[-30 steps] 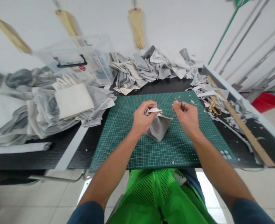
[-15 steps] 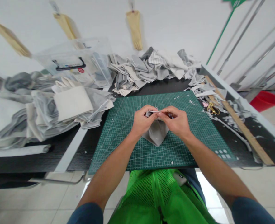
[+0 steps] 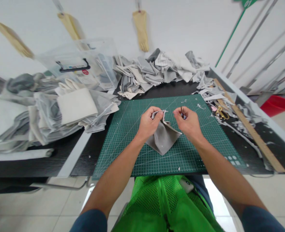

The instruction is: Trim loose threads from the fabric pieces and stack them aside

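A grey piece of cloth (image 3: 164, 138) hangs from my left hand (image 3: 150, 121), whose thumb and fingers pinch its upper edge. The cloth looks folded or sewn like a small pouch, with a pale edge on top and one corner pointing down over the green cutting mat (image 3: 123, 145). To its right, apart from the cloth, my right hand (image 3: 188, 122) is closed with thumb and fingertip together. A small dark tool (image 3: 183, 115) shows between its curled fingers; most of it is hidden, so its kind cannot be made out.
Folded grey and white cloths (image 3: 78, 106) are heaped at left, before a clear plastic box (image 3: 101, 67). More cloth (image 3: 144, 74) lies along the back. On the right are a wooden ruler (image 3: 251, 129), gold-handled scissors (image 3: 221, 113) and fabric scraps (image 3: 244, 119). A red bucket (image 3: 276, 105) stands beyond.
My right hand has moved away from the cloth to the right, the dark tool still in it. My left hand keeps its hold, and more of the cloth now shows.
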{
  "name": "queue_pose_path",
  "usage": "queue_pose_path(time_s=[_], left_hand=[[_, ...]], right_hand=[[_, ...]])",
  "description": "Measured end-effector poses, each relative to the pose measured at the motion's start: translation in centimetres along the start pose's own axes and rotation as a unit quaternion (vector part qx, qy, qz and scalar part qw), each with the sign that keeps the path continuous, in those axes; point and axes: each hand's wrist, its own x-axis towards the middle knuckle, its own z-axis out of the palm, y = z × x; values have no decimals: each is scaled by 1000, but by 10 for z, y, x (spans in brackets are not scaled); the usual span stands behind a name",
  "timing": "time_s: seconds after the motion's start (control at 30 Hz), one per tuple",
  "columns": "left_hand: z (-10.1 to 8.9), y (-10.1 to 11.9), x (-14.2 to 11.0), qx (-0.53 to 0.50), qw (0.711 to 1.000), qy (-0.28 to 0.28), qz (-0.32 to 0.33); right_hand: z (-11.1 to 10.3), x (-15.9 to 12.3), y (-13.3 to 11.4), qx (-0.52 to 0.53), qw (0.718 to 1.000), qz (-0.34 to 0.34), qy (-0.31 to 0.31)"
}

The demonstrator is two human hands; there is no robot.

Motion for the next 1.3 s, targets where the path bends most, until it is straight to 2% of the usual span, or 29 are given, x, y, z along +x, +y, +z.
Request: queue_pose_path(time_s=[0.1,0.23,0.43,0.57,0.73,0.87,1.2,1.3], left_hand=[[0,-1,0,-7,1000,1,-3],[-2,1,0,-49,999,-19,-16],[-3,7,-2,-63,997,-50,-18],[-4,13,-3,-55,996,-72,-22],[-5,15,-2,-65,994,-68,-47],[-5,14,-1,-45,996,-69,-42],[3,22,-7,80,993,-83,36],[4,21,-7,75,994,-83,19]], right_hand=[[-1,0,0,-26,999,9,-22],[1,-4,-5,27,998,-8,-62],[6,-10,-16,88,993,-2,-75],[6,-10,-16,92,994,-3,-55],[3,-8,-12,77,997,-7,-30],[2,-8,-11,85,995,-23,-39],[2,-9,4,157,985,-19,-72],[3,-8,6,155,985,-9,-77]])
